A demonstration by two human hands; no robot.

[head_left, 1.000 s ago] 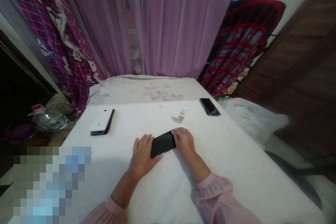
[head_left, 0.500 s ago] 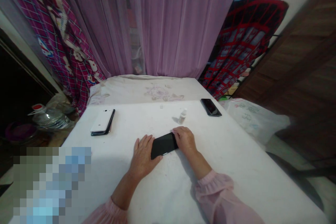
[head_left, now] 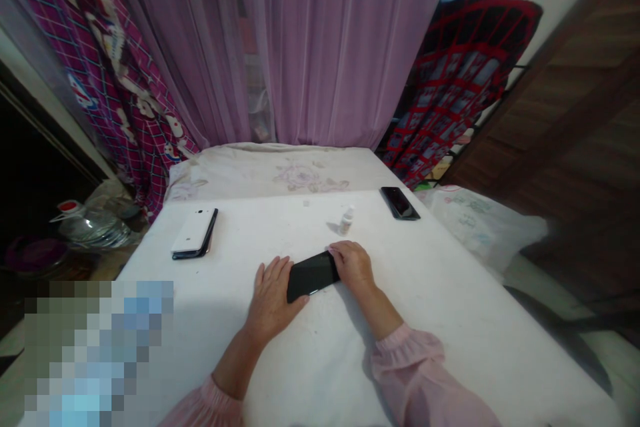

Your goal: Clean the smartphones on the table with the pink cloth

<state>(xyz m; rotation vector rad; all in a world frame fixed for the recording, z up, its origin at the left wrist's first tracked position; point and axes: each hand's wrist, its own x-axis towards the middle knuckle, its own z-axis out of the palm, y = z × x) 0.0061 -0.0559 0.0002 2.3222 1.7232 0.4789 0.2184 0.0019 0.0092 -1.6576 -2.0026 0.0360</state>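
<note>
Black phone [head_left: 314, 276] is lying flat on the white cloth [head_left: 450, 307], glossy side up, slanting so that its right end is reaching farther out than its left. The left hand [head_left: 271, 293] is resting spread over the left end of the phone, its thumb touching the near long edge; how firmly it is pressing, I cannot tell. The right hand [head_left: 354, 265] is curling over the right end, thumb and fingers bunching at the far right corner; whether they are pinching anything is too small to tell. Between the hands, the middle of both long edges is showing.

On the near side of the phone, plain cloth is spreading between the pink sleeves [head_left: 413, 357]. Right of the phone, a broad stretch is running out to the cloth's right edge; left of it, another is lying between the left hand and a white phone [head_left: 193, 232].

A small bottle [head_left: 345, 221] is standing upright just beyond the phone's right end, near the right hand, and is narrowing the room there. The white phone is resting on a dark slab [head_left: 199, 255], well left of the black phone; a dark phone [head_left: 400, 203] is lying well beyond it to the right. A pale scrap [head_left: 306, 203] is lying beyond the phone's middle. Farther out, a purple curtain [head_left: 340, 47] is hanging.
</note>
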